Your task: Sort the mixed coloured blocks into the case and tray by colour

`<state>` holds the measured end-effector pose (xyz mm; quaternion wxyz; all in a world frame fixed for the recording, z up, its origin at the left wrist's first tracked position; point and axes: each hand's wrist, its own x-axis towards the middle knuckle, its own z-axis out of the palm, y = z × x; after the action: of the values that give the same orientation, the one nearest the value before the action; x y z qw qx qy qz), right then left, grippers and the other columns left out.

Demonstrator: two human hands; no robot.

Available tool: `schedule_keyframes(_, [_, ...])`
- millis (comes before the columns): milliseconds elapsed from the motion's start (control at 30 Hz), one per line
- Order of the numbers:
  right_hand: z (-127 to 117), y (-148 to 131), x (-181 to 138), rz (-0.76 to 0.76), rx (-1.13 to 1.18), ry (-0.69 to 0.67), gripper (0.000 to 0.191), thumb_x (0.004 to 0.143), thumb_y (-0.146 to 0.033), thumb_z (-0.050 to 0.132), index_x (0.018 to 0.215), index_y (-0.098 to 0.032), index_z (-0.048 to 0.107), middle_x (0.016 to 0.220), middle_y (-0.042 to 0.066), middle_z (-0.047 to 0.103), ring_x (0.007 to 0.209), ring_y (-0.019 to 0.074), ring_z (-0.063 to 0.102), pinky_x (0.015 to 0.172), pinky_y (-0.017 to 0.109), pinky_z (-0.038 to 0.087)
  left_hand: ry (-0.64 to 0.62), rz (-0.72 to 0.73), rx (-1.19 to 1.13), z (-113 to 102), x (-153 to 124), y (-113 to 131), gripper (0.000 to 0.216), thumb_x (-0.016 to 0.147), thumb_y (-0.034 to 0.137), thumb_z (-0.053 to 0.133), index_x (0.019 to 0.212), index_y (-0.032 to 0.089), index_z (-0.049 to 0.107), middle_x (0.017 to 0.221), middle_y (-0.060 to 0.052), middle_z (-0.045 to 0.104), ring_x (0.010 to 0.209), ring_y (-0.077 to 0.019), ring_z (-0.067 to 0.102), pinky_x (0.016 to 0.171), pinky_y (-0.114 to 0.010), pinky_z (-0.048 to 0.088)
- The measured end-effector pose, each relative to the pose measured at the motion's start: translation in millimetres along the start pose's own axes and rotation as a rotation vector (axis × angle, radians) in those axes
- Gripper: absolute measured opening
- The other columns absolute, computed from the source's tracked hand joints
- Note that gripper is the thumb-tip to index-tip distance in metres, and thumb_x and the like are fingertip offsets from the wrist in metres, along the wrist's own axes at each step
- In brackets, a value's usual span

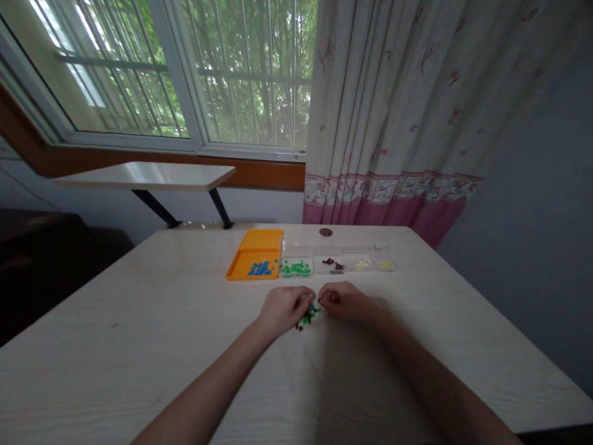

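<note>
My left hand [285, 307] is closed in a pinch, thumb against the forefinger, just above a cluster of tiny green, brown and blue building pieces [307, 316]. Whether the cluster is joined together or loose, I cannot tell. Facing it from the right, my right hand [347, 301] has its fingers curled and the tips pressed together. A small dark spot shows at those tips, too small to name. The two hands' fingertips are close together but apart. What the left fingers pinch is hidden.
Beyond my hands stands an orange tray [237, 266] with blue pieces [260, 268]. To its right, clear containers hold green pieces [296, 267], brown pieces [332, 264], pale yellow pieces [364, 264] and yellow pieces [385, 264]. A raised shelf [152, 176] stands at the back left; a curtain [389, 123] hangs behind the table.
</note>
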<state>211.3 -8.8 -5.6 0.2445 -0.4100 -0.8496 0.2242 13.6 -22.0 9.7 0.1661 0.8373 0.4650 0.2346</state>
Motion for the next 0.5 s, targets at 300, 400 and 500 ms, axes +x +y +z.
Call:
schedule_keyframes(300, [7.2, -7.1, 3.1, -0.023, 0.201, 0.210, 0.013, 0.075, -0.029, 0.056, 0.081, -0.017, 0.059, 0.055, -0.004, 0.048, 0.047, 0.0054, 0.038, 0.045, 0.015, 0.032, 0.002, -0.192, -0.562, 13.8, 7.5, -6.0, 0.031, 0.073, 0.038, 0.053, 0.081, 0.012, 0.066, 0.044, 0.005, 0.039, 0.040, -0.0052, 0.030, 0.040, -0.016, 0.019])
schedule_keyframes(400, [5.2, -10.9, 3.8, -0.051, 0.169, 0.264, 0.017, 0.075, -0.032, 0.057, 0.083, -0.017, 0.060, 0.056, -0.004, 0.048, 0.048, 0.0060, 0.039, 0.047, 0.016, 0.033, 0.011, -0.211, -0.683, 12.5, 8.8, -5.5, 0.031, 0.069, 0.038, 0.056, 0.077, 0.010, 0.064, 0.042, 0.007, 0.033, 0.039, -0.0045, 0.026, 0.039, -0.017, 0.017])
schedule_keyframes(500, [3.3, -14.7, 4.0, -0.093, 0.115, 0.293, 0.018, 0.076, -0.033, 0.056, 0.084, -0.018, 0.061, 0.061, -0.002, 0.053, 0.049, 0.0064, 0.041, 0.049, 0.017, 0.035, 0.021, -0.199, -0.738, 10.6, 8.8, -4.5, 0.030, 0.069, 0.038, 0.057, 0.073, 0.010, 0.062, 0.042, 0.007, 0.034, 0.039, -0.0043, 0.027, 0.039, -0.016, 0.019])
